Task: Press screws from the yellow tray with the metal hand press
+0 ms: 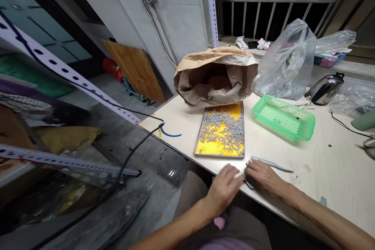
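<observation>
My left hand [224,188] is at the table's front edge with its fingers curled together, and something white shows at the fingertips. What it holds, if anything, is hidden. Beside it, my right hand [261,175] rests on the table with bent fingers. A dark loop, like a handle [249,184], shows below its fingers. Just beyond the right hand lies a grey pointed tool [275,165], partly covered by the hand. In front of both hands is a shallow tray [215,149] with a yellow bottom, strewn with many small silver screws [234,132].
An open brown paper bag [190,90] lies behind the tray. To the right are a green plastic basket [306,134], a clear bag [288,60] with metal pieces and a shiny kettle [325,89]. A black cable [131,154] hangs by the table's left edge.
</observation>
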Demonstrator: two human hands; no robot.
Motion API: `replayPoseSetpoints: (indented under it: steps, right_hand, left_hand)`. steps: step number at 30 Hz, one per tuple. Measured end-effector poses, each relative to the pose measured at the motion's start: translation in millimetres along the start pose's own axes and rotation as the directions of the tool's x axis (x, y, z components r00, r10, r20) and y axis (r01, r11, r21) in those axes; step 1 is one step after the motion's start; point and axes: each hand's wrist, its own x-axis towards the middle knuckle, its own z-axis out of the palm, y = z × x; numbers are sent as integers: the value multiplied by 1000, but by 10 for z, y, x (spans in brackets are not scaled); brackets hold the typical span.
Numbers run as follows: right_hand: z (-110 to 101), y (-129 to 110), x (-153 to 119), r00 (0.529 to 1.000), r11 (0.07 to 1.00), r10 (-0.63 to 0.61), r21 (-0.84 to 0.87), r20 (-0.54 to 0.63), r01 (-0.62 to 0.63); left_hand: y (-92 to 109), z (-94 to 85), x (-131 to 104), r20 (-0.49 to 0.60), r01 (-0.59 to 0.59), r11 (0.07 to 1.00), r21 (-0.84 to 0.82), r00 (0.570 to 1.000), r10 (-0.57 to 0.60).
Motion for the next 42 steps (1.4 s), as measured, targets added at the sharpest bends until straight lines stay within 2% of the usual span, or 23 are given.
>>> replayPoseSetpoints:
  steps: [2,3,5,7,9,11,13,15,17,21,23,25,28,30,31,33,37,39,42]
  right_hand:
    - [-42,13,13,979,981,109,177,-173,-78]
    - [-101,29,37,948,961,189,248,-257,-124]
    - [-292,118,106,844,922,345,315,-411,-223]
    - [-540,302,177,718,896,443,290,-537,-336]
    - [-768,568,223,621,869,473,217,-625,-444]
    - [-914,865,233,563,840,472,152,-678,-521]
    - [-961,1141,209,542,813,463,91,-701,-576]
    - [-942,1363,161,542,784,460,36,-703,-619]
    - [-901,1516,106,567,744,486,-25,-665,-668]
    - [-832,1570,80,612,638,554,-184,-564,-747]
    - [-770,1453,170,650,670,519,-208,-554,-712]
    - [-647,1246,346,740,773,451,-196,-498,-603]
    - [-334,843,723,896,904,336,-167,-291,-393]
    - [-83,600,988,936,917,304,-212,-179,-338]
    - [34,508,1107,940,903,313,-264,-137,-340]
    - [222,394,1303,918,849,383,-351,-107,-395]
    - [383,359,1543,868,773,473,-402,-150,-491]
    - [403,367,1640,833,767,520,-325,-190,-553]
    - [432,388,1804,745,759,619,-54,-251,-649]
  left_hand:
    - [-220,-63,57,-3,109,989,97,994,-110]
    - [-330,-81,73,6,146,981,131,989,-148]
    - [-541,-100,75,36,163,971,175,984,-172]
    - [-741,-111,41,72,120,970,210,988,-137]
    - [-937,-128,-14,109,40,969,242,992,-68]
    - [-1130,-159,-70,132,-53,962,266,991,18]
    - [-1307,-206,-113,142,-134,953,272,985,98]
    - [-1445,-263,-145,153,-182,949,257,977,147]
    - [-1523,-321,-169,177,-189,955,229,973,150]
    - [-1495,-400,-193,184,-86,985,149,981,58]
    - [-1441,-409,-181,124,30,990,140,991,-48]
    - [-1411,-396,-147,48,198,966,165,977,-208]
    - [-1451,-316,-61,-36,438,881,181,898,-439]
    - [-1521,-214,6,-36,519,842,149,854,-520]
    - [-1559,-151,38,-15,536,835,125,842,-539]
    - [-1630,-18,93,49,553,830,77,829,-557]
    - [-1711,197,171,161,623,781,38,768,-620]
    - [-1728,265,214,156,668,744,11,734,-661]
    - [-1748,345,309,40,725,677,-122,686,-727]
